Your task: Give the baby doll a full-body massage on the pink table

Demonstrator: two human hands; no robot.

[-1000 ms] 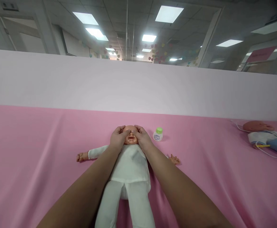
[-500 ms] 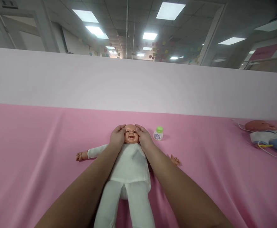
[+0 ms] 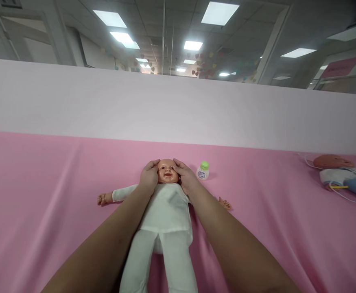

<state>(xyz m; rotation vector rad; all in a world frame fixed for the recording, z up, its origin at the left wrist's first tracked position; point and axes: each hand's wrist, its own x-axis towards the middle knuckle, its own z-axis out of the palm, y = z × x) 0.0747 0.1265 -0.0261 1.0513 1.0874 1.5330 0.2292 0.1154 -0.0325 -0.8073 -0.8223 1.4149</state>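
Observation:
A baby doll (image 3: 168, 209) in a white top and trousers lies on its back, arms spread, legs toward me. My left hand (image 3: 149, 176) cups the left side of its head, fingers curved round the temple. On the other side my right hand (image 3: 186, 176) does the same, its fingertips by the doll's eye and brow. Between the two hands the doll's face shows. My right forearm covers most of one doll arm, leaving only its small hand in sight. Just right of my right hand stands a small clear bottle (image 3: 202, 172) with a green cap and a printed label.
A pink cloth (image 3: 58, 175) with soft folds covers the table. Behind it runs a low white wall (image 3: 178, 110) with glass above. At the far right lies a second doll (image 3: 338, 162) in white and blue, with thin white tubing around it.
My left hand has slid slightly outward, and the doll's head has tilted a little toward it. Both hands still hold the head. The bottle has not moved.

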